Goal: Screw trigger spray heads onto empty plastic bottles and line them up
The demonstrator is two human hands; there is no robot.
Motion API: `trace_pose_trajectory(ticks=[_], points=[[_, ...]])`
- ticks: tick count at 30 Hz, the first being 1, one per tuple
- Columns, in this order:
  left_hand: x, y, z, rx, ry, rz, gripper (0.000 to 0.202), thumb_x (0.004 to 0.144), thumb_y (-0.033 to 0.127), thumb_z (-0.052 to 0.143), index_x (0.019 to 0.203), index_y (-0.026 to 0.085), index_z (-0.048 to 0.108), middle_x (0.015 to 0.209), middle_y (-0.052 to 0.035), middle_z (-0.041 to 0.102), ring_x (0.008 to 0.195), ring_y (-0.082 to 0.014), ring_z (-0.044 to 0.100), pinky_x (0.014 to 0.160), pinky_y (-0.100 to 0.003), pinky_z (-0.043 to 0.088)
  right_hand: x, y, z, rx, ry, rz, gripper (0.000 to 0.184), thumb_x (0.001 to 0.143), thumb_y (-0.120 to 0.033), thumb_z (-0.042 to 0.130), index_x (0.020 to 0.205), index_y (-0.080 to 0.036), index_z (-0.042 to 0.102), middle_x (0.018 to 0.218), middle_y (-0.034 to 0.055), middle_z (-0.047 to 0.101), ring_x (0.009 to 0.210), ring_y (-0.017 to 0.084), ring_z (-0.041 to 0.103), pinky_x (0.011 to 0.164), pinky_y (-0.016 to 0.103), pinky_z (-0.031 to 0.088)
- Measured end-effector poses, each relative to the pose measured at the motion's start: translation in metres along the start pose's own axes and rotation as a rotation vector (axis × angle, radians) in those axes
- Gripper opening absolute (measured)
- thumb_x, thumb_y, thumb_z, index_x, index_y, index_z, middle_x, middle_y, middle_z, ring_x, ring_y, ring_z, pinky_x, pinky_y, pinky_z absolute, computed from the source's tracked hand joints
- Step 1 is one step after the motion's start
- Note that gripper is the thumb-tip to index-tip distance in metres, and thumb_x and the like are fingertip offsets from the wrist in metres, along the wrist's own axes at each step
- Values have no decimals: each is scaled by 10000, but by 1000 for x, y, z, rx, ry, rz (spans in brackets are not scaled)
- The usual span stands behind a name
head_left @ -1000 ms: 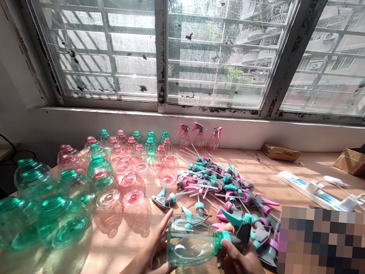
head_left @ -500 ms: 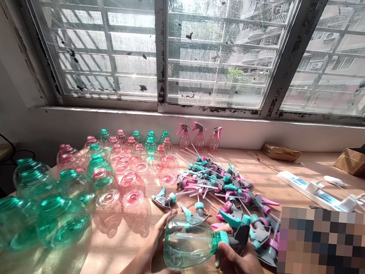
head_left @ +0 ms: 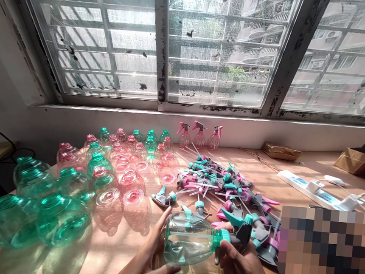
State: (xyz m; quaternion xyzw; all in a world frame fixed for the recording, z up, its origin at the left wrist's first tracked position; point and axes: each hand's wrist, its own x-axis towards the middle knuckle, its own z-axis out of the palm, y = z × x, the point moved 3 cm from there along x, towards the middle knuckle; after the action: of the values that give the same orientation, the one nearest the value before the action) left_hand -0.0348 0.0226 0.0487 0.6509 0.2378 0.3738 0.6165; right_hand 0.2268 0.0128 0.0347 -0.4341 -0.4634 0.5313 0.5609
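A clear green spray bottle [head_left: 189, 239] lies on its side between my hands at the table's near edge. My left hand [head_left: 146, 259] cups its base, fingers wrapped round it. My right hand [head_left: 243, 268] is closed on the teal collar of the teal-and-grey trigger head [head_left: 236, 229] fitted at the bottle's neck. Just beyond lies a pile of loose pink, teal and grey trigger heads [head_left: 219, 185] with their white tubes.
Several empty green bottles [head_left: 39, 218] and pink bottles [head_left: 129, 190] stand at the left. Three assembled pink sprayers [head_left: 199, 136] stand by the sill. A white power strip [head_left: 316, 192], a brown packet [head_left: 280, 151] and a cardboard box [head_left: 354, 160] lie right.
The bottle has turned slightly in my hands and its neck end has shifted a little; both hands keep their hold. Nothing else on the table has moved.
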Motion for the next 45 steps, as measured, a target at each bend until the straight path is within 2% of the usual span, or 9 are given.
trace_pose_trajectory(ticks=[9, 13, 17, 21, 26, 31, 35, 39, 45], points=[[-3, -1, -5, 139, 23, -41, 1001, 971, 424, 752, 1685, 460, 52, 1818, 17, 115, 1663, -354, 42, 1339, -575, 52, 1, 0, -1, -31, -58, -11, 566, 770, -728, 811, 643, -178, 780, 598, 38, 701, 542, 200, 646, 562, 313, 541], [0, 5, -2, 60, 33, -58, 869, 993, 443, 712, 1678, 428, 177, 1805, -28, 191, 1639, -381, 195, 1322, -581, 189, 1, 0, -1, -42, -51, -14, 582, 778, -728, 804, 592, -178, 766, 588, 34, 685, 541, 195, 634, 569, 315, 545], [5, 8, 2, -10, -3, 0, 833, 996, 361, 731, 1657, 441, 229, 1815, -35, 132, 1610, -409, 276, 1258, -565, 357, 1, -1, -1, -24, -19, -7, 592, 750, -751, 810, 563, -191, 755, 542, 21, 652, 519, 200, 625, 549, 322, 567], [3, 0, 0, -5, -2, -14, 900, 1001, 344, 733, 1652, 532, 140, 1813, 13, 160, 1640, -360, 201, 1300, -556, 266, 0, 0, 0, 6, -4, -3, 574, 746, -729, 831, 577, -187, 750, 566, 12, 652, 522, 198, 653, 548, 309, 568], [-1, -12, -9, 63, 82, -36, 887, 970, 473, 735, 1666, 478, 184, 1810, 3, 173, 1651, -379, 130, 1321, -576, 188, 1, 3, 0, 54, 16, -11, 527, 739, -683, 870, 895, -183, 804, 582, -4, 681, 516, 197, 649, 524, 294, 545], [0, -6, -5, 39, 31, -74, 865, 978, 427, 741, 1669, 441, 221, 1797, -4, 228, 1615, -397, 271, 1304, -561, 283, 1, 1, 1, 27, 26, -5, 528, 740, -694, 858, 707, -178, 752, 562, 18, 682, 513, 198, 628, 537, 311, 529], [2, -2, -2, -5, 28, -63, 898, 989, 348, 746, 1670, 468, 174, 1796, -6, 230, 1598, -387, 325, 1280, -540, 353, 1, -3, 2, 1, 31, -15, 525, 755, -706, 835, 772, -186, 764, 562, 8, 673, 504, 198, 617, 530, 309, 516], [3, -5, -1, -61, 30, -44, 918, 989, 310, 756, 1671, 475, 163, 1783, -20, 277, 1609, -373, 301, 1291, -539, 336, 1, -2, 1, 1, -3, -11, 552, 768, -717, 819, 636, -188, 738, 582, 16, 676, 514, 193, 636, 515, 292, 525], [2, -12, -4, -26, 42, -16, 812, 1043, 310, 675, 1665, 487, 184, 1814, 19, 130, 1640, -371, 148, 1293, -504, 342, 1, 1, -2, 2, -26, 4, 535, 759, -704, 841, 661, -180, 804, 572, 22, 697, 518, 192, 651, 567, 307, 552]])
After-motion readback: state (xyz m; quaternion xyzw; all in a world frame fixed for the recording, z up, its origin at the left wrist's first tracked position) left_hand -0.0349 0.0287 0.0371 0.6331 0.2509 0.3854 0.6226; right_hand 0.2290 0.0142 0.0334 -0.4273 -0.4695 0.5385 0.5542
